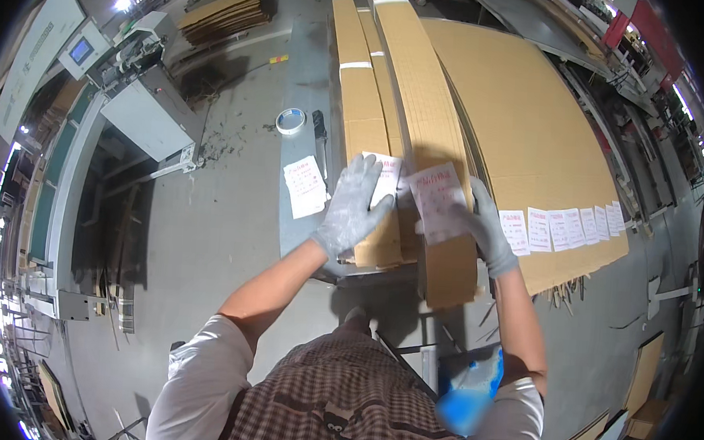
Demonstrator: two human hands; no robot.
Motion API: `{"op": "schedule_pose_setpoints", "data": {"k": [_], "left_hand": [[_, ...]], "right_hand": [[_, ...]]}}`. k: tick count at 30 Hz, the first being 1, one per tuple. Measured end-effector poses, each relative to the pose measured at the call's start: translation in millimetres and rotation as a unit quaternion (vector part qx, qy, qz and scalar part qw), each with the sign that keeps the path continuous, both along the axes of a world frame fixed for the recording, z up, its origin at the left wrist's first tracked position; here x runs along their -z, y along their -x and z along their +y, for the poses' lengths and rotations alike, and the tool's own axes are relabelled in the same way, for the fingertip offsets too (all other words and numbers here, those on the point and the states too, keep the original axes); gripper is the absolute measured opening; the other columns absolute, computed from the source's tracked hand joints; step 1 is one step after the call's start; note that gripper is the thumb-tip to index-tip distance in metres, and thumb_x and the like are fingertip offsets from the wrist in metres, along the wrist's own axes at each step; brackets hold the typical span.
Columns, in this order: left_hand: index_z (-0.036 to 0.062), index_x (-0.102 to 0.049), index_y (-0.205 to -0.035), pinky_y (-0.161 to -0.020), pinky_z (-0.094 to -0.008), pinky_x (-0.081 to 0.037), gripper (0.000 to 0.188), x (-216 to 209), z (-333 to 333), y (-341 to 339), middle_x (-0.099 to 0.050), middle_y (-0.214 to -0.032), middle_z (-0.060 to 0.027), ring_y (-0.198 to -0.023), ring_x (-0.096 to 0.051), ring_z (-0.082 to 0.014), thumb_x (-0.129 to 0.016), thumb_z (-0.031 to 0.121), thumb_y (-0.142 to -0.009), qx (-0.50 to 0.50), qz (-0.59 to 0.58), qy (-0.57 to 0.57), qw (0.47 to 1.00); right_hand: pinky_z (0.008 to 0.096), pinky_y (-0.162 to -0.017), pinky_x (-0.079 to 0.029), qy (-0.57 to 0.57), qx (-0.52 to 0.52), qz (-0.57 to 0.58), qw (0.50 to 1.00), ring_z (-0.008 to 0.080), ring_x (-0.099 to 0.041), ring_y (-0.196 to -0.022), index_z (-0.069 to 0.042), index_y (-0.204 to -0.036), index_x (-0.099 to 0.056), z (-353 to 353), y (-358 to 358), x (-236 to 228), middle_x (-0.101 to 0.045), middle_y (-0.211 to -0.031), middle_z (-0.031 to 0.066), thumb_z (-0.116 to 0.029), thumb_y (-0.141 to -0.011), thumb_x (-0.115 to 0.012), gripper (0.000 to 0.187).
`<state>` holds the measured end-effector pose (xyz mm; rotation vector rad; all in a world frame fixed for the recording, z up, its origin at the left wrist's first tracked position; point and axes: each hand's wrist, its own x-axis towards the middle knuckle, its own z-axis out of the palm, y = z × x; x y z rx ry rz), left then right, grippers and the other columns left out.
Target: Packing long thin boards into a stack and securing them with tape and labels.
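Observation:
My left hand [351,209], in a grey work glove, lies flat with fingers spread on a bundle of long folded cardboard strips [362,108]. Its fingertips and thumb rest against a white paper label [384,182] with red print, partly under the hand. To the right, my gloved right hand [488,230] has its thumb over another paper label [436,194], slightly smeared by motion. That label lies tilted over a second, taller cardboard bundle [425,71]. The fingers of this hand run along the bundle's right side, partly hidden.
A loose stack of labels [304,186], a roll of tape [290,120] and a dark-handled tool [319,129] lie left of the bundles. Several labels [565,228] line the near edge of a large cardboard sheet [527,118] at right. A grey machine [151,111] stands at left.

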<state>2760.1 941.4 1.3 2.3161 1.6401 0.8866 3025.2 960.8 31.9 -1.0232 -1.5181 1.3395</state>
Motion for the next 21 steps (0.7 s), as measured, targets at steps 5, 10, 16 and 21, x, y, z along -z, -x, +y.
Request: {"op": "schedule_pose_setpoints", "data": {"k": [5, 10, 16, 21], "left_hand": [[-0.0049, -0.036, -0.141, -0.115, -0.05, -0.023, 0.063, 1, -5, -3, -0.034, -0.146, -0.0304, -0.139, -0.025, -0.0471, -0.06, 0.022, -0.09, -0.003, -0.021, -0.01, 1.0], [-0.0005, -0.032, -0.145, -0.116, -0.0479, -0.022, 0.066, 17, -4, -9, -0.033, -0.147, -0.0271, -0.142, -0.024, -0.0431, -0.062, 0.022, -0.09, -0.004, -0.049, 0.012, 0.999], [0.0018, -0.02, -0.148, -0.091, -0.0394, -0.053, 0.069, -69, -50, -24, -0.051, -0.127, -0.0174, -0.115, -0.055, -0.0266, -0.047, -0.003, -0.084, 0.068, -0.044, -0.152, 0.985], [0.005, -0.02, -0.151, -0.1, -0.0336, -0.043, 0.071, 32, -100, -151, -0.045, -0.139, -0.0196, -0.121, -0.052, -0.0242, -0.058, 0.014, -0.092, 0.22, -0.512, 0.412, 0.721]], "right_hand": [[0.0307, -0.091, -0.046, 0.141, -0.053, 0.062, 0.987, 0.0167, -0.058, -0.105, -0.002, -0.127, -0.054, 47, 29, 34, -0.063, -0.114, 0.0101, -0.022, -0.089, -0.066, 0.045], [0.033, -0.088, -0.048, 0.047, 0.003, -0.122, 0.991, 0.0232, -0.062, -0.099, -0.001, -0.122, -0.058, 42, 29, 14, -0.066, -0.111, 0.0146, -0.027, -0.088, -0.068, 0.043], [0.0413, -0.084, -0.051, -0.135, 0.152, -0.342, 0.917, 0.0338, -0.064, -0.1, -0.002, -0.116, -0.061, -114, -42, 6, -0.065, -0.107, 0.0182, -0.023, -0.081, -0.072, 0.042], [0.0359, -0.07, -0.052, 0.126, 0.27, -0.364, 0.882, 0.0253, -0.066, -0.081, 0.001, -0.106, -0.065, -316, -242, 129, -0.067, -0.091, 0.0156, -0.029, -0.078, -0.077, 0.043]]}}
